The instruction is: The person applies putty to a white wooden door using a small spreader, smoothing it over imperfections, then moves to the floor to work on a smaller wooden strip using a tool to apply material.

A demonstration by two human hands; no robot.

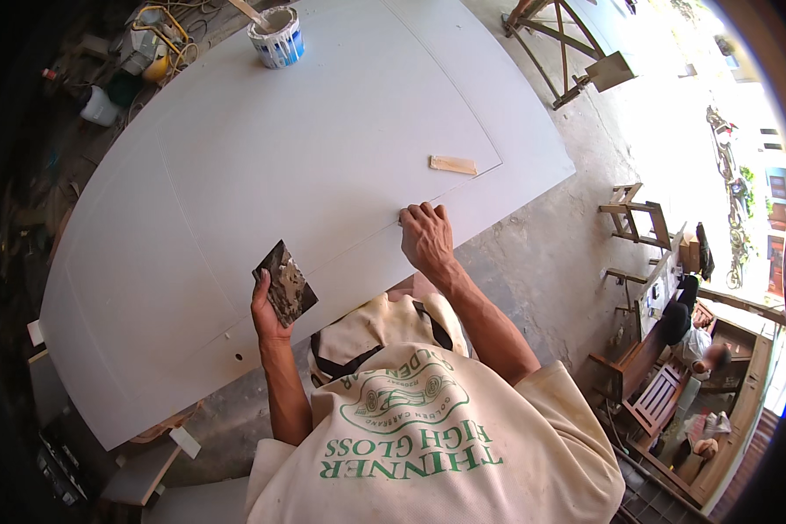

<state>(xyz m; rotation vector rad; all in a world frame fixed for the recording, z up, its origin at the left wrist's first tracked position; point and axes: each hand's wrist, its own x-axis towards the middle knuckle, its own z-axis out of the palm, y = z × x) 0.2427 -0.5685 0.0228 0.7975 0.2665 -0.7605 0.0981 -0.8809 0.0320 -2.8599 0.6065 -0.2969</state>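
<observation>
My left hand (272,306) holds a dark, roughly square plate (288,284) smeared with a pale paste, thumb along its edge, over the near part of a large light-grey panel (262,157). My right hand (427,236) is closed, fingers curled down at a thin groove line in the panel. Something small may be pinched there, but the fingers hide it. Just beyond my right hand lies a short flat strip of pale wood (453,165). At the far side of the panel stands a blue-and-white tin (277,39), paint-streaked, a wooden stick (248,10) leaning out of it.
Cables and tools, some with yellow parts (159,65), clutter the floor at far left. Wooden trestles (576,52) stand at far right and a small wooden stand (633,214) on the concrete floor. People (694,345) sit by wooden benches (659,393) at right.
</observation>
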